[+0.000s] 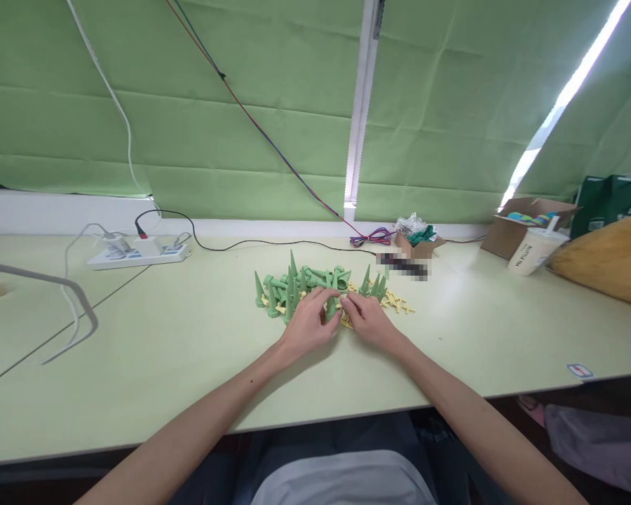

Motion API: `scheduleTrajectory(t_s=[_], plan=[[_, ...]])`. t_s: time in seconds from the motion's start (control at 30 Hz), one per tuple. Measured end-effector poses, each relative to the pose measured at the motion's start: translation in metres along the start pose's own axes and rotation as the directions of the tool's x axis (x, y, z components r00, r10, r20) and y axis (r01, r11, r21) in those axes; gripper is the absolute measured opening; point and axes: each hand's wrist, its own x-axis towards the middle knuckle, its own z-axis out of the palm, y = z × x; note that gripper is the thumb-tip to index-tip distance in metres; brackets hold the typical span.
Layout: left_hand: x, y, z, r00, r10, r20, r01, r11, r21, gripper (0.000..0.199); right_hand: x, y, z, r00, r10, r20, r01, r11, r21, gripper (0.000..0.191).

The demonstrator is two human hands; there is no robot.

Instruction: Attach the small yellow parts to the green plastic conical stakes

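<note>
My left hand (pixel 311 319) curls its thumb and fingers around a light green cone (pixel 331 307) that stands between them. Beside it, my right hand (pixel 369 320) has its fingertips pinched together close to the cone; what they hold is too small to make out. To the left of my hands, several pointed green cones (pixel 259 291) stand upright on round bases. Behind the hands lies a heap of green tube-like pieces (pixel 315 275). Small yellow branching pieces (pixel 397 301) are scattered at the right, and a few lie among the cones.
A white power strip (pixel 139 258) with plugs sits at the back left. A small open carton (pixel 419 245), a bundled cable (pixel 372 237) and a blurred dark object (pixel 404 266) are behind the pieces. At the right stand a drink cup (pixel 535 250), a cardboard box (pixel 499 235) and a yellow bag (pixel 607 259).
</note>
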Motion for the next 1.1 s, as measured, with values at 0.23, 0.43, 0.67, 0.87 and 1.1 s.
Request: scheduleTrajectory(t_s=[0.23,0.43,0.67,0.87,1.1], plan=[[0.0005,0.0011,-0.0003,1.000,-0.012,-0.012,0.012,1.000,0.012,0.023,-0.0007,-0.0012,-0.0001,0.999,0.029,-0.022,-0.029,0.999,0.015,0.036],[0.0019,-0.0003,-0.0001,0.999,-0.017,-0.035,0.018,0.999,0.031,0.022,-0.0021,-0.0063,-0.0031,0.999,0.045,0.017,-0.046,0.993,0.109,0.020],[0.0016,0.0002,-0.0001,1.000,-0.020,-0.011,0.020,0.999,0.025,0.023,-0.0014,-0.0045,-0.0029,0.999,0.031,0.011,-0.032,0.995,0.096,0.022],[0.0000,0.0000,0.0009,1.000,-0.003,-0.008,0.003,1.000,0.014,0.024,-0.0009,-0.0013,-0.0015,1.000,0.006,-0.010,-0.006,1.000,0.031,0.032],[-0.0005,0.0005,0.0009,1.000,0.003,-0.002,-0.003,1.000,0.010,0.023,-0.0001,0.0001,-0.0001,1.000,-0.005,-0.021,0.005,1.000,-0.008,0.038]])
